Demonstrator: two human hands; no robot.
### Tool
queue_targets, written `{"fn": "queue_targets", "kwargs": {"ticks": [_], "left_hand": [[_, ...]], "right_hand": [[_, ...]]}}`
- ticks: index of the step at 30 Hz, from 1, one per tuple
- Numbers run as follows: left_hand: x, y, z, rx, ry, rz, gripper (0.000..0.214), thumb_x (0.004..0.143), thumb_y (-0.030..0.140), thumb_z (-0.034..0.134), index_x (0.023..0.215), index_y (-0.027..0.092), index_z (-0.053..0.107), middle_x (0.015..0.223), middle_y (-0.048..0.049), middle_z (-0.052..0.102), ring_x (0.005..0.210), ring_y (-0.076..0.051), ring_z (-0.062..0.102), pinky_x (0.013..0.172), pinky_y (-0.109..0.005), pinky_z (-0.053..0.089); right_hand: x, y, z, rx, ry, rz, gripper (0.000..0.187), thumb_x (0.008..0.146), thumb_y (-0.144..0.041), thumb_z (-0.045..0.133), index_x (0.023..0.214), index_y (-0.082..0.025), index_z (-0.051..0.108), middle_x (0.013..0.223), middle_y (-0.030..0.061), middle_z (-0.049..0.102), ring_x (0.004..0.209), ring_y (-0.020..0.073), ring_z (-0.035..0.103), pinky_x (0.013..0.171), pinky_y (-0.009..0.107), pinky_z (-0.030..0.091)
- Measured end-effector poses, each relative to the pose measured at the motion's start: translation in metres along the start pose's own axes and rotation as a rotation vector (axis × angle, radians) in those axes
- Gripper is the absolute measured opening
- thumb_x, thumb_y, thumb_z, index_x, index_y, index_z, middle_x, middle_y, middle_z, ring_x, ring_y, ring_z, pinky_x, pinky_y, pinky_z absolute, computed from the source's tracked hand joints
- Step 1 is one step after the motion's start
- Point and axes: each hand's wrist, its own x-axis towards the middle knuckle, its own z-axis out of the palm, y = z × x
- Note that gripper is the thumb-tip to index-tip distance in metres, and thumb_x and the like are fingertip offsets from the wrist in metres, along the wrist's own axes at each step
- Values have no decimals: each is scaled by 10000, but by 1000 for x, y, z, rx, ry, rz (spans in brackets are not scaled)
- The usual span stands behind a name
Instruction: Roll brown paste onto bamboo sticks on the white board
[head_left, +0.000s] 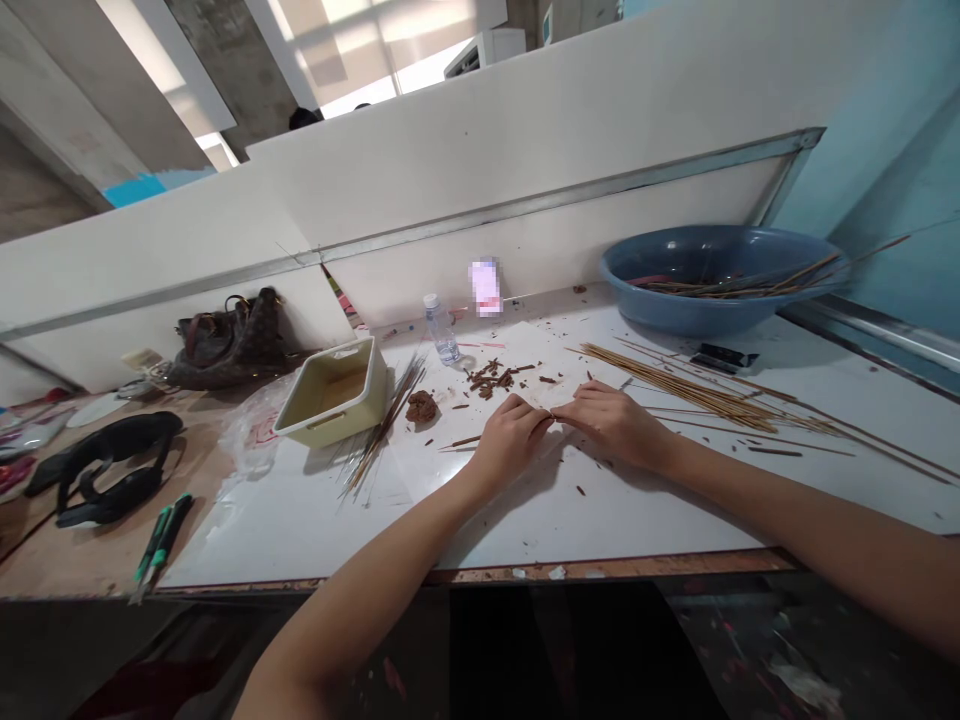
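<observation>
Two bare hands head our entry: our left hand (508,442) and our right hand (611,425) meet at the fingertips above a white-topped work table (585,520). The fingers curl inward, neither spread nor clenched into fists; whether they grip a thin sliver we cannot tell. Judged by this pose, we are at close fingertip work. Nearest: a short brown wooden stick (465,441) beside our left hand, dark brown shavings (489,378) beyond it, and long, slender tan bamboo sticks (697,395) beyond our right hand. Also listed: a round blue plastic basin (675,312) holding sticks. Within reach for any next move: those loose sticks.
</observation>
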Motion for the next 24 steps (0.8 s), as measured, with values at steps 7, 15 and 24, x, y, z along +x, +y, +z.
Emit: {"fn": "queue_targets", "kwargs": {"ticks": [7,15,24], "left_hand": [[-2,-2,2,4,17,-17,181,1118,255,643,1135,216,819,960,-71,837,927,-251,689,849,-420,616],[-3,-2,0,5,-14,-45,206,1120,280,650,1265,197,771,1040,-72,843,993,-260,696,843,-412,620],[1,-2,-5,29,-4,37,185,1131,279,641,1151,197,805,926,-68,821,935,-249,708,848,-405,607]], "right_hand": [[-2,6,5,-5,22,23,299,1122,-197,558,1362,-191,737,1033,111,850,890,273,764,909,484,596],[-1,6,2,28,44,68,207,1137,-259,585,1195,-220,780,934,68,829,839,250,746,889,451,584],[-3,4,6,49,47,48,258,1151,-245,557,1280,-242,781,946,58,832,822,234,738,881,435,588]]}}
